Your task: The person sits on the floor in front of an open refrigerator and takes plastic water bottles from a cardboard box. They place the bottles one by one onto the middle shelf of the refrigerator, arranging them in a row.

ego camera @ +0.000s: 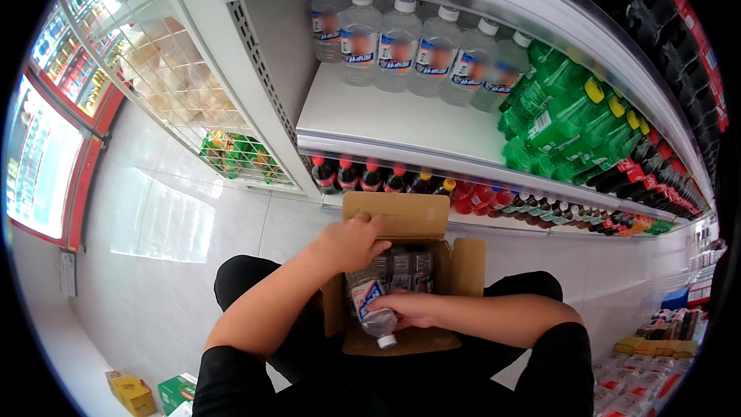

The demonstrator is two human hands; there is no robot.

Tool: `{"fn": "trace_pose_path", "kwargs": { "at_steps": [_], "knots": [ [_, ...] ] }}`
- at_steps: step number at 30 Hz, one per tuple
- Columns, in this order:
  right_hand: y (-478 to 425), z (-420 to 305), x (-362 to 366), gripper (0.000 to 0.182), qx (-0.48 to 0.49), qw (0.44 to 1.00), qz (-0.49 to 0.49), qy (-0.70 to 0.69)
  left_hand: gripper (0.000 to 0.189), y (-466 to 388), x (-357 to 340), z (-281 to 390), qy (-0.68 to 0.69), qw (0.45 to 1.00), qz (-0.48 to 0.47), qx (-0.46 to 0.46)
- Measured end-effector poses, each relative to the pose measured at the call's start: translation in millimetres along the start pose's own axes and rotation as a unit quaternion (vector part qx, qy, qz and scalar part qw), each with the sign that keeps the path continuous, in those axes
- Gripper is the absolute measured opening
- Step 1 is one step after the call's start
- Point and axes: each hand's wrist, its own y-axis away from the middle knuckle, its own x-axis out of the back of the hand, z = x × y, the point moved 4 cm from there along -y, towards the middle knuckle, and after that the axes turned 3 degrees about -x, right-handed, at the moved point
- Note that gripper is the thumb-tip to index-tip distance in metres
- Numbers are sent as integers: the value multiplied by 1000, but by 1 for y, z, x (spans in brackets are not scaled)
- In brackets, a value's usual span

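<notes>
An open cardboard box [395,208] stands between my knees, its flaps folded outward. My right hand [405,308] grips a clear plastic bottle [367,295] with a white cap and a blue, white and red label. The bottle is tilted, cap toward me, its base over the box. My left hand [356,243] is at the box's far left edge, beside the back flap and the bottle's base. Whether its fingers grip the flap or the bottle is hidden. More clear bottles [402,269] lie inside the box.
Ahead, a white shelf [370,119] holds a row of white-capped clear bottles [396,49] and green bottles [556,121]. Dark soda bottles [370,176] line the lower shelf. A wire rack [191,69] stands left; packed goods [642,370] sit right. Small boxes [132,395] lie behind left.
</notes>
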Motion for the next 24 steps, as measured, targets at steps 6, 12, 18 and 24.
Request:
{"fn": "trace_pose_path", "kwargs": {
  "at_steps": [6,12,18,24],
  "knots": [
    [77,-50,21,62,215,969,4,-125,63,4,31,2,208,933,289,-57],
    [131,-97,47,63,415,901,-16,-124,64,-10,14,12,592,805,40,-27],
    [140,-103,57,65,446,874,-70,-177,77,-12,4,28,510,838,79,-177],
    [136,-101,54,72,480,833,-167,-217,96,-14,18,31,413,856,142,-277]
  ]
}}
